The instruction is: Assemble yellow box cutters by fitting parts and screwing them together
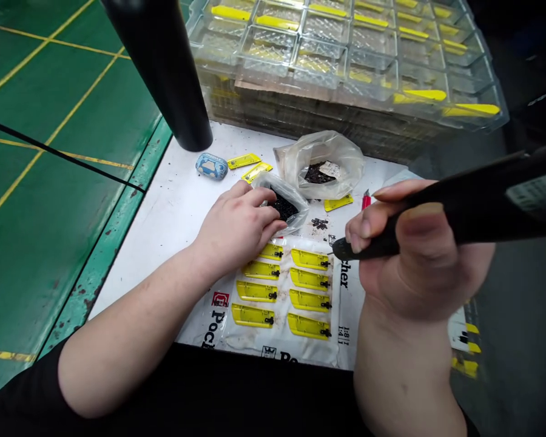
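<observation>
My left hand (241, 227) reaches over a small clear bag (284, 203) of tiny black parts, its curled fingertips at the bag's mouth; what they hold, if anything, is hidden. My right hand (418, 255) is wrapped round a black power screwdriver (391, 233), whose thin tip points left, near the top right piece of the layout. Two columns of yellow plastic pieces (257, 291) lie on a white printed sheet (282, 346), each with a small black part at its right end. A loose pile of black parts (319, 224) sits above them.
A larger bag (346, 161) with dark screws, loose yellow pieces (243, 161), a blue case (212, 165) and a red tool (366, 199) lie behind. A black cylinder (177, 91) stands at back left. Stacked clear trays (327, 54) fill the back.
</observation>
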Demonstrator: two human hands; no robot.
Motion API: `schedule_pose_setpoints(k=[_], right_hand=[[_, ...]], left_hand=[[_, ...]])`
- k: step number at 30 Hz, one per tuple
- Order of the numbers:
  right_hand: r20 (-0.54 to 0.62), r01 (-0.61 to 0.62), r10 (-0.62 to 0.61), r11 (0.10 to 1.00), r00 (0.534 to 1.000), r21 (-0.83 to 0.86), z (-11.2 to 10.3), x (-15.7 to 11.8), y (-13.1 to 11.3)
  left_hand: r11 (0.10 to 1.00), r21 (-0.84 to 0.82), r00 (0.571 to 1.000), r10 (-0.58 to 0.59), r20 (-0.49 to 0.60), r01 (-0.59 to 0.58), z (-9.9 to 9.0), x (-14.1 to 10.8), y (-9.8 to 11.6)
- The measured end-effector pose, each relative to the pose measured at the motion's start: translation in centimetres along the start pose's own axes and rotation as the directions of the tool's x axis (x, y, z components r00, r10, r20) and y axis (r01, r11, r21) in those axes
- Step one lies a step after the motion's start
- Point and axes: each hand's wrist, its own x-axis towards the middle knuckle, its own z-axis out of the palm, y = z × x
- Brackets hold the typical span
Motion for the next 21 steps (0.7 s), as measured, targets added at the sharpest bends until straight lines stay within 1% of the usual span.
schedule_pose_setpoints(k=[3,5,7,11,13,15,18,21], right_hand=[[0.02,0.01,-0.009,1.0,1.0,-0.02,0.2,-0.2,0.0],[0.03,0.019,-0.018,0.999,0.999,-0.026,0.1,-0.3,0.0],[0.024,0.025,-0.024,0.999,0.999,-0.024,0.0,-0.2,0.0],[0.004,0.023,-0.023,1.0,1.0,0.001,0.2,-0.1,0.0],[0.022,0.023,-0.023,1.0,1.0,0.002,0.3,-0.2,0.0],[0.046,0.016,-0.016,1.0,0.999,0.003,0.5,-0.4,-0.1],[0.071,-0.004,0.003,1.0,0.997,0.013,0.8,-0.6,0.0],[0.083,0.0,-0.001,1.0,0.997,0.019,1.1,-0.8,0.1]], left_hand=[[1.0,0.018,0.997,0.009,0.08,-0.011,0.8,0.3,0.0],[1.0,0.013,0.995,0.006,0.103,-0.007,0.8,0.4,0.0],[1.0,-0.008,0.998,0.012,0.067,-0.011,0.5,0.3,0.0],[0.993,-0.113,0.997,0.028,-0.074,-0.036,0.1,0.0,-0.3],[0.991,-0.131,0.996,0.02,-0.085,-0.031,0.2,0.0,-0.5],[0.996,-0.087,0.998,-0.008,-0.057,0.003,0.6,0.1,-0.5],[0.995,-0.014,0.995,-0.098,-0.01,0.098,1.2,0.8,-0.3],[0.988,-0.011,0.988,-0.154,0.011,0.154,1.4,1.4,0.1]])
